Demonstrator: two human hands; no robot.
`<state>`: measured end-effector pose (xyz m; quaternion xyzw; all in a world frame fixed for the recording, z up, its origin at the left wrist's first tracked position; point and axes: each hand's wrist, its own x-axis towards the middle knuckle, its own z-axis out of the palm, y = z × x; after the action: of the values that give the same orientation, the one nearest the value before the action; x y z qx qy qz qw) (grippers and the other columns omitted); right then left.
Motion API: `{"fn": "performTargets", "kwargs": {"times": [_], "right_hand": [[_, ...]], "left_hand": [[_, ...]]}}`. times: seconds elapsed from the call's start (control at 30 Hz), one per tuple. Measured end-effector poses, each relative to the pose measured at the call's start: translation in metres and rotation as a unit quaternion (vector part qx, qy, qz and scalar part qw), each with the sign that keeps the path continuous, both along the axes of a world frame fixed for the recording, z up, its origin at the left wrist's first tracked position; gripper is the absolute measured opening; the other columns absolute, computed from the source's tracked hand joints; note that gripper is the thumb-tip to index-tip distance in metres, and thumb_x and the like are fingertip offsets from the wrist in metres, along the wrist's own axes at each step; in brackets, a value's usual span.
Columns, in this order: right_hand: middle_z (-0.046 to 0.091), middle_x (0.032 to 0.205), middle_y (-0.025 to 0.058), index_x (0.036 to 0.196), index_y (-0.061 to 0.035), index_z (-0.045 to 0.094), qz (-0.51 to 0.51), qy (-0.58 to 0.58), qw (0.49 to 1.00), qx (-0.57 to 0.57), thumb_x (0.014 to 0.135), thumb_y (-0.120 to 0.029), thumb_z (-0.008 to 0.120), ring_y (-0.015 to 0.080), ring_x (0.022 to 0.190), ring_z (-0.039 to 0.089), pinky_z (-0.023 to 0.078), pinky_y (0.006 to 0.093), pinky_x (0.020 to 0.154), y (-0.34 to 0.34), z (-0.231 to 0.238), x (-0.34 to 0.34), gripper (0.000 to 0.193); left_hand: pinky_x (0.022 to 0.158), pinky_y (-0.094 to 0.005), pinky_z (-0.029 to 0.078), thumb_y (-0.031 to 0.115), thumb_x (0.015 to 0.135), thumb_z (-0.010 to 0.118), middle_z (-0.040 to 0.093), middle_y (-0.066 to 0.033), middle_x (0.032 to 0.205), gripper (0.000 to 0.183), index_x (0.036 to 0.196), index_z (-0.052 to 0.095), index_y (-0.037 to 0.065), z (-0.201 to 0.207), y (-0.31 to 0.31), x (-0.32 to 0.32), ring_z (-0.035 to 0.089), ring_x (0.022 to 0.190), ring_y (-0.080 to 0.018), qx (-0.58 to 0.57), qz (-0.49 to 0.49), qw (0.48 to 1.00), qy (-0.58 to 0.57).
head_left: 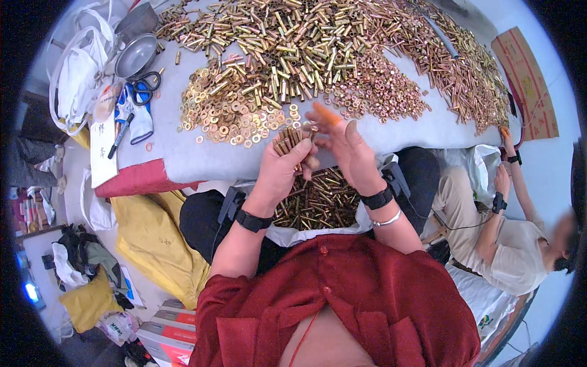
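My left hand (281, 170) is closed round a bundle of slim brass-coloured metal tubes (290, 142), held upright over the table's front edge. Just to its right, my right hand (347, 150) has its fingers stretched and apart, with an orange cover on one finger. Its lower fingers come close to the bundle; whether they touch it I cannot tell. Beneath both hands, a white bag (293, 235) in my lap holds many bolt-like metal pieces (318, 200). Flat gold washers (227, 116) lie beyond my left hand, and small nuts (382, 85) beyond my right.
A big heap of metal tubes (287, 46) covers the far table. Scissors (147, 85), a glove (142, 122), a marker (121, 136) and metal bowls (136, 56) lie left. Yellow sacks (153, 238) stand on the floor. A co-worker (513, 251) sits at the right.
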<state>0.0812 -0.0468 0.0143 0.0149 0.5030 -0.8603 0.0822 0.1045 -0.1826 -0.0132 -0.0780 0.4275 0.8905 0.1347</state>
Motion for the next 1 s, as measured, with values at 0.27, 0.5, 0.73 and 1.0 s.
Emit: {"fn": "performTargets", "kwargs": {"times": [0.27,0.5,0.73,1.0], "right_hand": [[0.06,0.104,0.0152,0.119,0.0047,0.052,0.108,-0.011,0.994,0.01,0.095,-0.055,0.024,0.0227,0.098,0.055,0.037,0.0375,0.093,0.02,-0.013,0.001,0.07],[0.063,0.092,0.0094,0.097,0.0019,0.059,0.068,0.028,0.994,0.075,0.097,-0.049,0.03,0.0167,0.085,0.056,0.041,0.0318,0.082,0.027,-0.02,-0.009,0.059],[0.063,0.079,0.0093,0.088,-0.0036,0.064,-0.104,0.17,0.862,0.466,0.085,-0.024,0.063,0.0211,0.073,0.056,0.045,0.0353,0.071,0.017,-0.017,-0.062,0.021],[0.056,0.077,0.0106,0.1,-0.0053,0.061,-0.159,0.343,0.665,0.644,0.075,-0.013,0.067,0.0287,0.076,0.052,0.043,0.039,0.069,0.006,-0.032,-0.097,0.027]], "left_hand": [[0.044,-0.023,0.048,0.015,0.089,0.061,0.062,-0.0058,0.081,0.017,0.1,0.055,0.004,0.006,0.0,0.0,0.062,0.063,-0.0127,0.033,-0.007,0.999,0.009],[0.045,-0.023,0.049,0.015,0.089,0.06,0.063,-0.0067,0.081,0.016,0.097,0.056,0.003,0.0,0.008,0.003,0.062,0.063,-0.0123,0.023,-0.056,0.998,0.012],[0.048,-0.0224,0.05,0.022,0.088,0.063,0.064,-0.0072,0.085,0.026,0.103,0.057,0.002,0.004,0.005,0.005,0.063,0.066,-0.0137,-0.186,-0.128,0.974,0.0],[0.046,-0.0219,0.049,0.024,0.089,0.061,0.064,-0.0097,0.087,0.031,0.11,0.054,0.003,0.005,-0.002,0.0,0.064,0.065,-0.0147,-0.107,-0.094,0.987,-0.073]]}}
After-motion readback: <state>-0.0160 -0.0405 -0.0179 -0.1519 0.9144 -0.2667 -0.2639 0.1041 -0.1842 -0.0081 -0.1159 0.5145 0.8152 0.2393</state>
